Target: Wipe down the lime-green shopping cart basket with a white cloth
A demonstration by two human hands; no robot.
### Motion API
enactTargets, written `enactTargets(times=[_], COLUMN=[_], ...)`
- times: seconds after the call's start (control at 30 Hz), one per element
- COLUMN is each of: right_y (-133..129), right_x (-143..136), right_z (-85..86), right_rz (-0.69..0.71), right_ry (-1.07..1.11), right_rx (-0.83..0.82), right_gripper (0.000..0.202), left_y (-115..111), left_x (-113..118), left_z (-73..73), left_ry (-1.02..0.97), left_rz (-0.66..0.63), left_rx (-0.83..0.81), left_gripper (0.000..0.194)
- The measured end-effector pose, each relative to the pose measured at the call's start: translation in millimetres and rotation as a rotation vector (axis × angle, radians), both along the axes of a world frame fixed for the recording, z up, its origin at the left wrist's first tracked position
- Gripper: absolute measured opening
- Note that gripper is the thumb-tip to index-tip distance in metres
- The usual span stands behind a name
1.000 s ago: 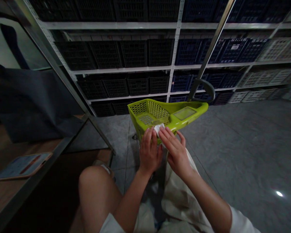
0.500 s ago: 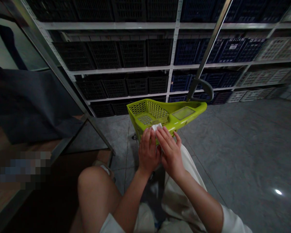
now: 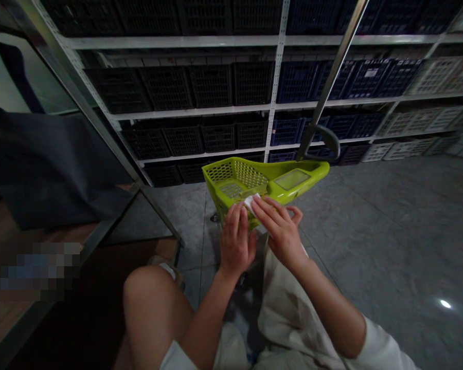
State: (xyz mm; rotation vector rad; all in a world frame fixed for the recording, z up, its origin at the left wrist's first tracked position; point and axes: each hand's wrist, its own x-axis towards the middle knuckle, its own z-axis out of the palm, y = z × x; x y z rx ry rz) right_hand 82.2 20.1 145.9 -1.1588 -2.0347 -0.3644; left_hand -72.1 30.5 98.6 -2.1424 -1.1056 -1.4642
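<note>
A lime-green basket [image 3: 289,194] with perforated walls stands in front of my knees, a grey handle and metal pole rising behind its right end. My right hand [image 3: 280,226] presses a small white cloth [image 3: 251,202] with its fingertips against the near rim of the basket. To its left, my left hand [image 3: 236,239] rests on the basket's near side, fingers stretched out and thumb apart, holding nothing. The fingertips of both hands are near each other at the cloth.
White metal shelves [image 3: 216,109] with black, blue and pale crates run behind the basket. At the left stands a metal-framed table [image 3: 96,234] with a dark bag [image 3: 57,164] on it. Grey floor tiles [image 3: 389,231] extend to the right.
My right hand has shifted a little to the right, away from my left hand, and the white cloth has moved slightly right and up with it. My left hand has barely moved.
</note>
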Motion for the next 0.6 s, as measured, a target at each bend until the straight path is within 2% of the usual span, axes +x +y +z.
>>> enactTargets(times=[0.13,0.23,0.33,0.43,0.6], right_y=[19,16,-2,-19,-23], right_x=[31,27,0,-26,-35], right_z=[-10.0,-10.4,-7.7,-6.7,-7.9], right_rz=[-0.211,-0.275,-0.145,-0.008,0.051], right_ry=[0.151,0.216,0.142,0.063,0.033], right_rx=[0.093,0.071,-0.006,-0.04,-0.033], right_gripper=[0.088,0.091,0.09,0.08,0.072], left_y=[-2,-2,-1,1,3], left_x=[1,4,7,8,5], left_z=[5.0,5.7,3.3,-0.9,-6.3], left_ry=[0.02,0.017,-0.003,-0.036,-0.043], left_rz=[-0.026,-0.023,0.004,0.045,0.063], left_rx=[-0.03,-0.031,-0.012,0.019,0.035], left_gripper=[0.067,0.067,0.067,0.066,0.065])
